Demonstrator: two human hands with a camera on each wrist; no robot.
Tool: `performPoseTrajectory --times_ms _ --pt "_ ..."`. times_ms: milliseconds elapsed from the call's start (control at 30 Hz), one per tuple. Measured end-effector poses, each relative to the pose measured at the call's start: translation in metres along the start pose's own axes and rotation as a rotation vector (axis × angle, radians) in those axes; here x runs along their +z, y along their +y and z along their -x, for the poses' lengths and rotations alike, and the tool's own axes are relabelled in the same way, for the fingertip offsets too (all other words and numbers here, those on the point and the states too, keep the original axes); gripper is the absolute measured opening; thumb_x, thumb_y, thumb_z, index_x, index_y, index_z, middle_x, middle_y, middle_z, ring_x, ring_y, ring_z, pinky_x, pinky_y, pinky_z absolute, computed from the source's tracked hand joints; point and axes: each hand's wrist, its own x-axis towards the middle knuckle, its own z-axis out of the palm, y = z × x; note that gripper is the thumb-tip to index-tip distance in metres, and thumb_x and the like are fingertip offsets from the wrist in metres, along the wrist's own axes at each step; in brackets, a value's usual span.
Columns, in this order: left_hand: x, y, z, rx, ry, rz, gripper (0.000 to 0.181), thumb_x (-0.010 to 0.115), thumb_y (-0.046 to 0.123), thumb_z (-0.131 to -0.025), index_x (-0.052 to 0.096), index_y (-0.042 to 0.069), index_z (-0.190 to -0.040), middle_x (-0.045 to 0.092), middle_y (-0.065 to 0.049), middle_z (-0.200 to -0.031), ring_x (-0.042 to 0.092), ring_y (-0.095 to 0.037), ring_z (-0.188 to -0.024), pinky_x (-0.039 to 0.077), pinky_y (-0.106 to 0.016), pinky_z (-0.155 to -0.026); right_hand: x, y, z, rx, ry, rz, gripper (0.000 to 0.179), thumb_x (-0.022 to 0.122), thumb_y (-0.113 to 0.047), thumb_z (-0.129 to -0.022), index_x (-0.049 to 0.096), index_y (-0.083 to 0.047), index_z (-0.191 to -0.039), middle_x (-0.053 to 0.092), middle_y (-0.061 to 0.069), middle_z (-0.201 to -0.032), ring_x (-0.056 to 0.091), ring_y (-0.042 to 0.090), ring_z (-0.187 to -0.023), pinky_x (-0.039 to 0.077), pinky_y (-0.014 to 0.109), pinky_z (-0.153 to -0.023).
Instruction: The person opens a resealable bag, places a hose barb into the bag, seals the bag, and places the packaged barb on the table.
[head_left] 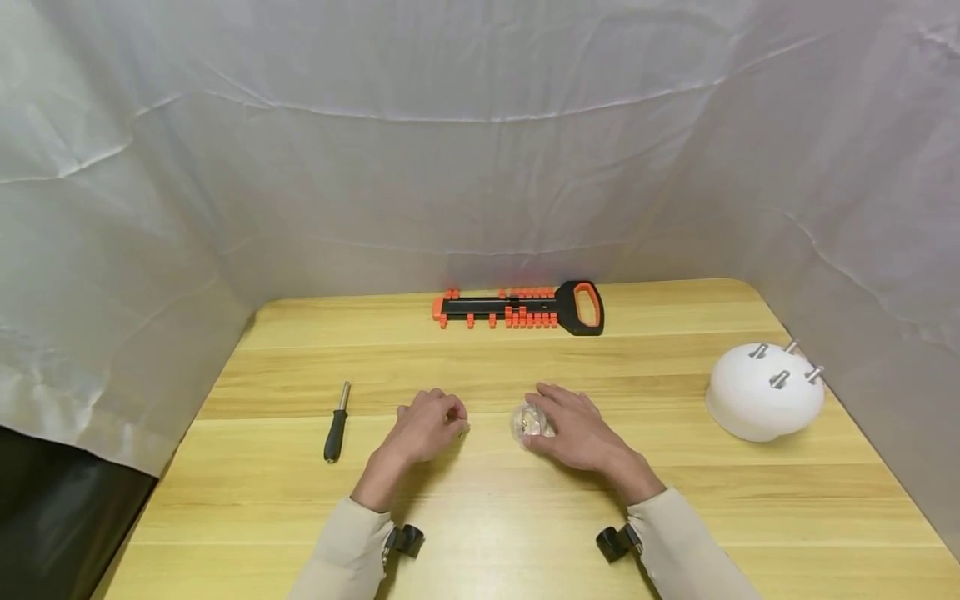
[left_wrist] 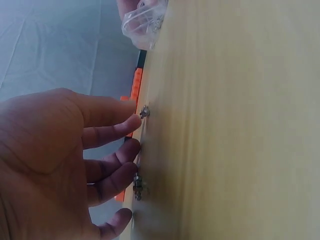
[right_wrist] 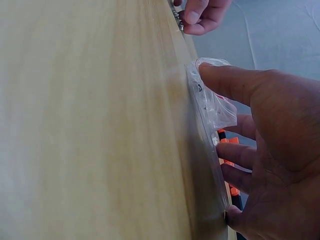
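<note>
My left hand (head_left: 429, 425) is low over the wooden table, thumb and forefinger pinching a small metal fastener (left_wrist: 144, 112) at their tips. Beside the other curled fingers of that hand, a second metal fastener (left_wrist: 138, 186), like a short bolt with a nut, shows close to the tabletop. My right hand (head_left: 573, 427) holds a small clear plastic bag (right_wrist: 216, 102) against the table. Its thumb lies over the near side of the bag, and the remaining fingers spread along the far side. Small metal bits show through the plastic.
Left of the hands lies a black-handled screwdriver (head_left: 337, 429). A black and orange tool rack (head_left: 517, 308) lies along the table's back edge. At the right stands a white rounded object (head_left: 761, 400) with several metal posts on top. Grey sheeting (head_left: 487, 167) encloses the back and sides.
</note>
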Motion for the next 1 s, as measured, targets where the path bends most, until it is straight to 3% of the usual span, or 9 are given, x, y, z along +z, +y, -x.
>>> performPoseTrajectory --times_ms 533,867,1000 --pt "0.0053 0.0073 -0.0058 0.003 0.026 -0.087 0.006 0.066 0.023 -0.090 0.068 0.025 -0.085 0.058 0.005 -0.093 0.049 -0.023 -0.099 0.034 -0.047 -0.079 -0.0035 0.0028 0.0012 0.005 0.019 0.000 0.069 0.066 -0.046 -0.087 0.045 -0.014 -0.145 0.034 0.011 -0.156 0.028 0.032 -0.146 0.011 0.061 -0.117" --pt "0.0079 0.0068 -0.0001 0.016 -0.012 -0.153 0.016 0.052 0.012 -0.096 0.055 0.020 -0.083 0.049 0.004 -0.088 0.038 -0.019 -0.087 0.027 -0.045 -0.079 0.0007 0.0006 0.0019 0.011 -0.001 -0.012 0.069 0.067 -0.045 -0.087 0.044 -0.015 -0.146 0.032 0.010 -0.157 0.026 0.032 -0.146 0.011 0.060 -0.117" --pt "0.0098 0.0078 -0.0018 0.017 0.009 -0.117 0.016 0.050 0.012 -0.097 0.055 0.021 -0.084 0.050 0.005 -0.089 0.040 -0.018 -0.087 0.027 -0.043 -0.080 0.0007 0.0008 0.0025 0.017 0.000 -0.023 0.069 0.066 -0.046 -0.088 0.044 -0.016 -0.145 0.032 0.009 -0.157 0.026 0.031 -0.147 0.010 0.059 -0.118"
